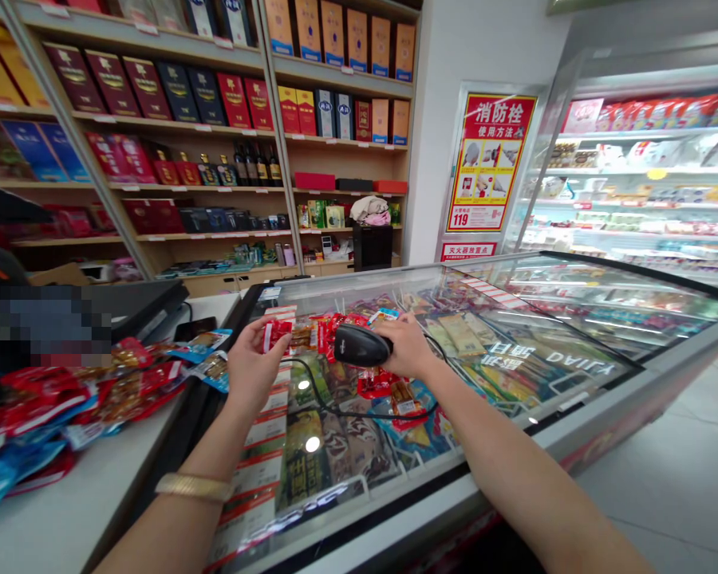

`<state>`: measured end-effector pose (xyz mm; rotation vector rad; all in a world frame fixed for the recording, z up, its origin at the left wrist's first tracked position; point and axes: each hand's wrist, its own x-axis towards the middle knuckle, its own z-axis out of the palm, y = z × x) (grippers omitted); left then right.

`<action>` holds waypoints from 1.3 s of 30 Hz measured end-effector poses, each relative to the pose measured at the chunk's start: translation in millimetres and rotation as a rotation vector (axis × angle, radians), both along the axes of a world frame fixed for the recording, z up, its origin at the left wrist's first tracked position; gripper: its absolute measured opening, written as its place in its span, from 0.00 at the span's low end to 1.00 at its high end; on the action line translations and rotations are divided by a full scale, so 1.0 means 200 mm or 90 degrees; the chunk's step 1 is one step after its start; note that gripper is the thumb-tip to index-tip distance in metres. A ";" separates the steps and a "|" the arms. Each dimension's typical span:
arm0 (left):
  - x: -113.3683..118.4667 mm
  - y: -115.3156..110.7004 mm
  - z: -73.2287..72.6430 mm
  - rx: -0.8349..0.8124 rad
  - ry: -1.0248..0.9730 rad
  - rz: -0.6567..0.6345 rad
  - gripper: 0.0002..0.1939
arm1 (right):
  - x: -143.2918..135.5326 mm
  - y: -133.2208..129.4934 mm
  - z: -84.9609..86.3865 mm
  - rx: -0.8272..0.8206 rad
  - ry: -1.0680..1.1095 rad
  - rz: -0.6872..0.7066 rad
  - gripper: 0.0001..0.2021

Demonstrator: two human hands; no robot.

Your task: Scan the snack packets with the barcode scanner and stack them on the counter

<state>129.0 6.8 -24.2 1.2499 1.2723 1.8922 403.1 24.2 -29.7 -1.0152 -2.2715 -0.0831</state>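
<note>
My left hand (252, 360) pinches a small red snack packet (277, 333) by its end, above the glass lid of a chest freezer (388, 478). A black barcode scanner (359, 346) is gripped in my right hand (408, 347), its head turned left towards the packet. From the scanner a black cable (329, 405) loops over the glass. Below and behind the scanner, more small snack packets (403, 397) in red and blue wrappers lie on the lid, partly covered by the scanner and my right hand.
On the white counter (48, 526) at left lies a heap of red and blue snack packets (137, 379), beside a dark device (137, 307) and a phone (195, 328). Shelves of boxed bottles (173, 92) line the back wall. A lit display fridge (652, 171) stands at right.
</note>
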 end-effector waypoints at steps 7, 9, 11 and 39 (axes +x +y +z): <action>0.00 0.00 -0.01 0.003 0.008 0.001 0.27 | 0.00 0.00 0.00 -0.001 -0.014 -0.011 0.16; 0.00 -0.01 -0.01 0.002 0.017 0.001 0.27 | 0.00 0.00 -0.01 -0.001 -0.014 -0.012 0.16; -0.01 -0.01 -0.01 0.004 0.034 0.012 0.26 | 0.00 0.01 -0.01 0.003 -0.010 -0.014 0.16; -0.20 -0.01 0.02 0.052 0.645 0.141 0.21 | 0.22 0.27 -0.08 0.075 -0.016 -0.114 0.15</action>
